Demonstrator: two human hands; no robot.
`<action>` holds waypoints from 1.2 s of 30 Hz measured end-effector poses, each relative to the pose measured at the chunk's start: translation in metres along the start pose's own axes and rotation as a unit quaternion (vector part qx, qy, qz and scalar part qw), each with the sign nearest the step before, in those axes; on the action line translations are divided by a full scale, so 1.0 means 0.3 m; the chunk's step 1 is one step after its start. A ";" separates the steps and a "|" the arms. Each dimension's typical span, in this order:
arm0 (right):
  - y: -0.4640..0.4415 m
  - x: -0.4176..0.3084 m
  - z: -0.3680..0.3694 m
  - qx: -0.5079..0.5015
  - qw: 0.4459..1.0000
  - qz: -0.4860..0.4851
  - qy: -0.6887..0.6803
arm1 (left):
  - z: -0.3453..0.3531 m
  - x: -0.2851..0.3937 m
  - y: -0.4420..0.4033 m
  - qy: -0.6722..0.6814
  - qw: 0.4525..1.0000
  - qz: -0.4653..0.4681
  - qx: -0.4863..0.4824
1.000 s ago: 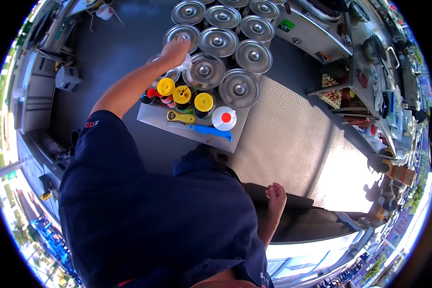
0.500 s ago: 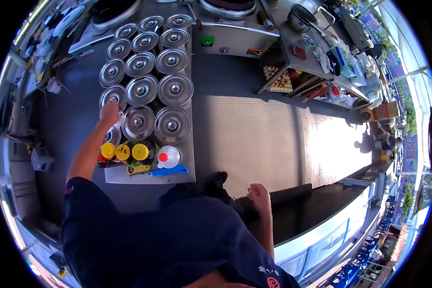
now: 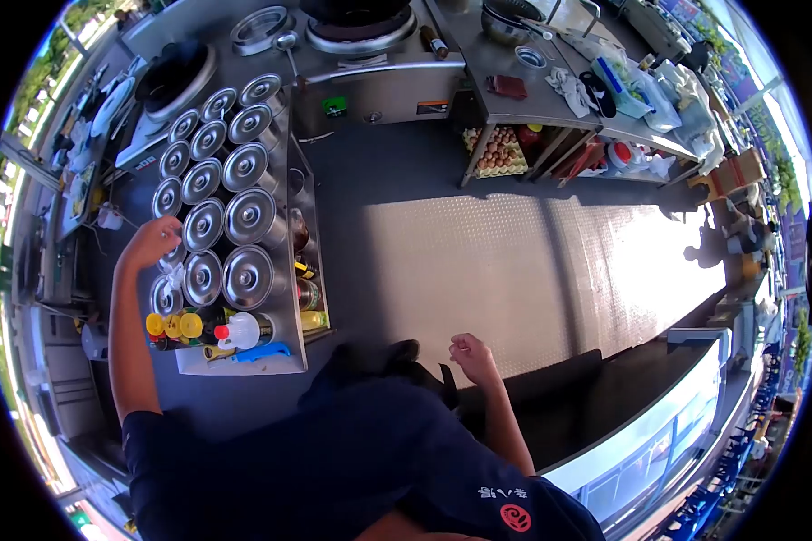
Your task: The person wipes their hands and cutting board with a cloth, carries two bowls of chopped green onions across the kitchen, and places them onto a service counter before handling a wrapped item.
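Note:
Several round metal lids [image 3: 249,215] with knobs stand in three columns on a steel counter [image 3: 284,361]. My left hand [image 3: 152,241] is at the left column, fingers bent together over a partly covered lid [image 3: 173,260]; what they grip, if anything, is hidden. A crumpled white wrapper or cloth [image 3: 173,278] lies just below it. My right hand [image 3: 475,358] hangs over the floor, fingers curled in, holding nothing visible. Yellow-capped bottles [image 3: 190,325] and a red-capped white jug [image 3: 244,331] stand at the near end, beside a blue-handled tool [image 3: 263,352].
Below the counter, a side shelf [image 3: 323,311] holds bottles and jars. Wok burners [image 3: 361,41] line the back, with a ladle [image 3: 286,42] beside them. Egg trays [image 3: 499,153] sit under the right-hand steel table [image 3: 478,95]. Textured metal flooring [image 3: 478,270] lies between.
My view has turned and shifted, so the lids and counter appear farther left and the side shelf shows. My left hand has lifted slightly from the lid's middle. My right hand stays curled.

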State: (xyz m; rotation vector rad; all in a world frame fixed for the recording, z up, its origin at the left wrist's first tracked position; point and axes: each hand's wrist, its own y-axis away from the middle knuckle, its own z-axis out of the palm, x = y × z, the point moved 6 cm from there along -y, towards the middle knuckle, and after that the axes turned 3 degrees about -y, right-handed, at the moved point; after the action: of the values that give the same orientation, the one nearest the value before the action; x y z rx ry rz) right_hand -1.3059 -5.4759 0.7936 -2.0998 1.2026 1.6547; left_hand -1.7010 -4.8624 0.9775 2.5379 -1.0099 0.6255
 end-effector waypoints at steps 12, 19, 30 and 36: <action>-0.242 -0.039 -0.570 0.069 0.995 -0.056 -0.045 | 0.420 1.328 -0.199 -0.008 0.970 0.161 -0.183; -0.418 0.024 -1.030 0.132 0.990 0.009 -0.042 | 0.787 1.726 -0.809 -0.119 0.947 0.268 -0.131; -0.553 0.020 -1.684 0.274 0.945 0.139 -0.111 | 1.336 2.891 -1.784 -0.021 0.947 0.298 -0.113; -0.786 0.077 -2.043 0.241 0.936 0.191 -0.169 | 1.553 3.443 -2.307 0.037 0.899 0.420 0.123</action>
State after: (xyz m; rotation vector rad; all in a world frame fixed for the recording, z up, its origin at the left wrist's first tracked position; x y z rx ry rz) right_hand -0.7025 -5.7068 0.9136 -1.2880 1.7479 1.5615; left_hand -0.4112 -5.1761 1.0124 2.1425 -2.1253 1.1113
